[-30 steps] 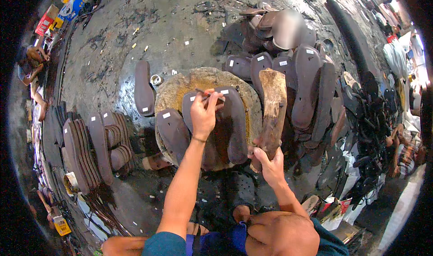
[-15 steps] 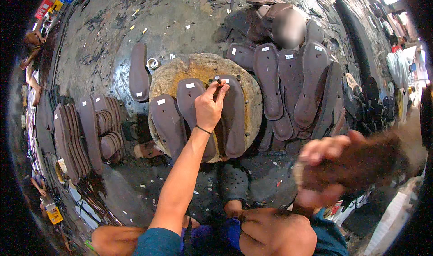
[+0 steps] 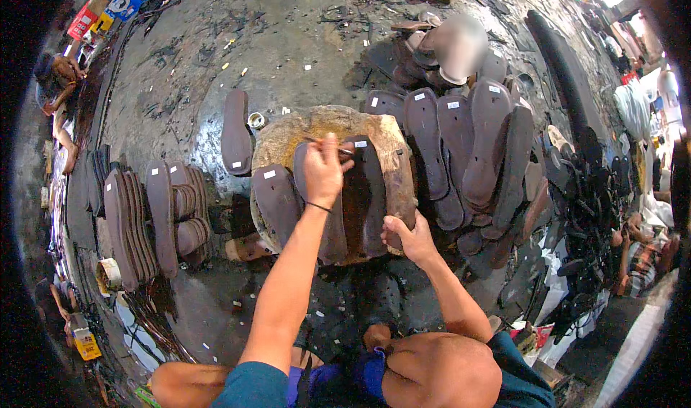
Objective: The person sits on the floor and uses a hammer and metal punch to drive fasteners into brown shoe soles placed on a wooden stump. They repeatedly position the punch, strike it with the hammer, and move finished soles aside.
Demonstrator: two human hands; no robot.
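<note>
My left hand (image 3: pixel 325 174) is closed on a slim dark rod, a hand punch (image 3: pixel 344 150), held tilted nearly flat above the soles. My right hand (image 3: pixel 410 237) grips the lower end of a worn wooden mallet (image 3: pixel 397 170), whose pale wide end points away from me. The mallet is over the right side of a round wooden block (image 3: pixel 277 131). On that block lie a left brown sole (image 3: pixel 277 199), a middle sole (image 3: pixel 332 228) partly behind my left hand and wrist, and a right sole (image 3: pixel 371 192) with a small slot near its white label.
Several labelled soles (image 3: pixel 461 149) are heaped to the right of the block. Stacked soles (image 3: pixel 129 224) stand at the left, and a single sole (image 3: pixel 235 134) lies beside a tape roll (image 3: pixel 256 120). Scraps litter the floor. Other people (image 3: pixel 640 253) sit at both edges.
My right hand has swung the mallet from the lower right to the block's right side. The punch has gone from upright on the right sole to tilted, my left hand shifting slightly left.
</note>
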